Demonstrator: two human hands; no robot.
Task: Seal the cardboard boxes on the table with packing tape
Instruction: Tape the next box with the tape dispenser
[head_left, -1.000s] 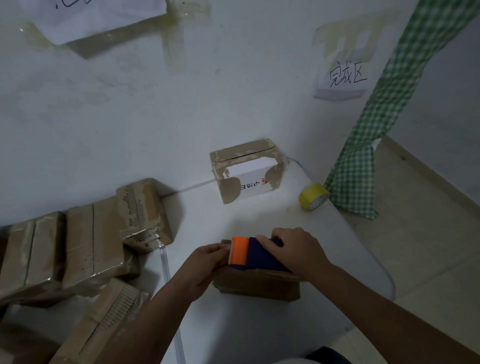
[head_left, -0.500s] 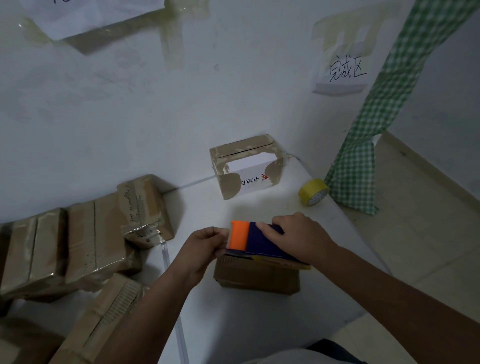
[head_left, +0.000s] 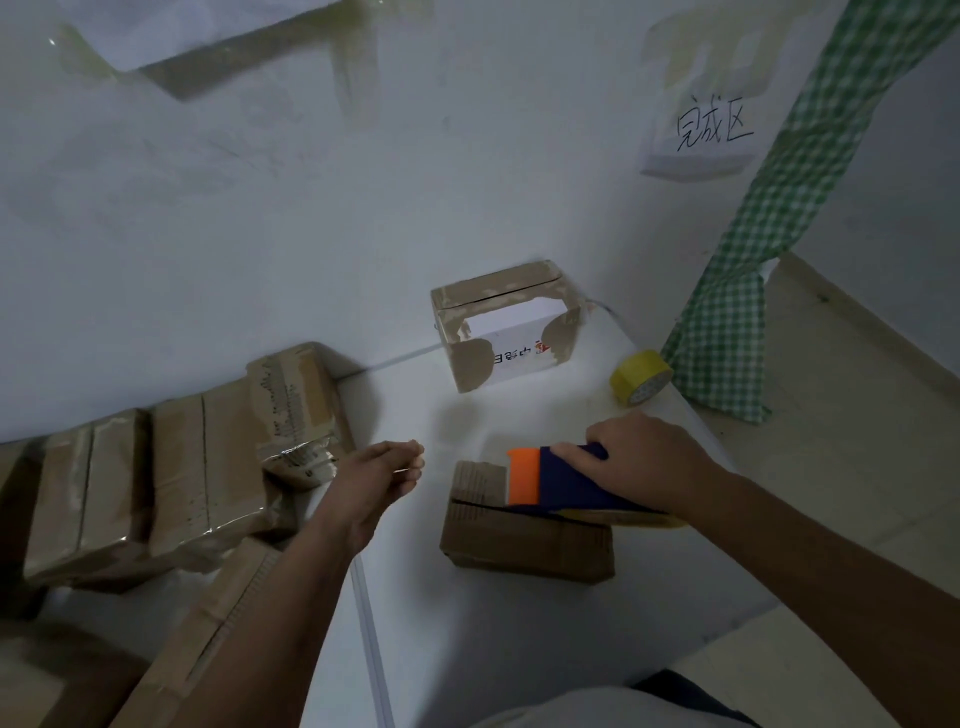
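Cardboard box, flaps closed, is now free of the left hand, loosely curled; right hand grips the tape dispenser.

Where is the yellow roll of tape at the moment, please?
In the head view the yellow tape roll lies near the table's far right edge, between the white-labelled box and the green checked cloth.

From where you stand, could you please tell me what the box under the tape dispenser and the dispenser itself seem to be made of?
The box looks like plain brown corrugated cardboard, matte, with a dark slit where its top flaps meet. The tape dispenser, held by the right hand, looks like moulded plastic: uniform orange and dark blue parts with a smooth finish, though the dim light leaves that uncertain.
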